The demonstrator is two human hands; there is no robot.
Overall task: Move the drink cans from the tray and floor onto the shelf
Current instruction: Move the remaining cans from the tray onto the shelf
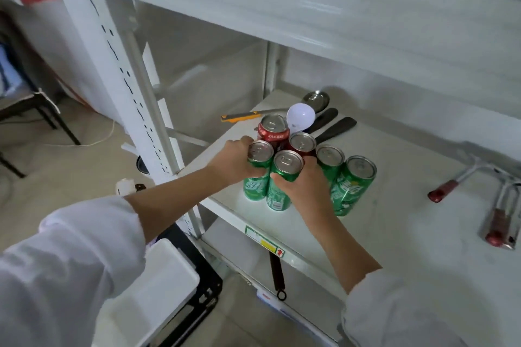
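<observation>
The left hand [235,160] is gripping a green can [257,170]; the right hand [303,182] is gripping a second green can [283,177]. Both cans are standing upright, touching, on the white shelf [394,205]. Two red cans [275,131] are standing just behind; two more green cans [351,184] are standing beside the right hand.
</observation>
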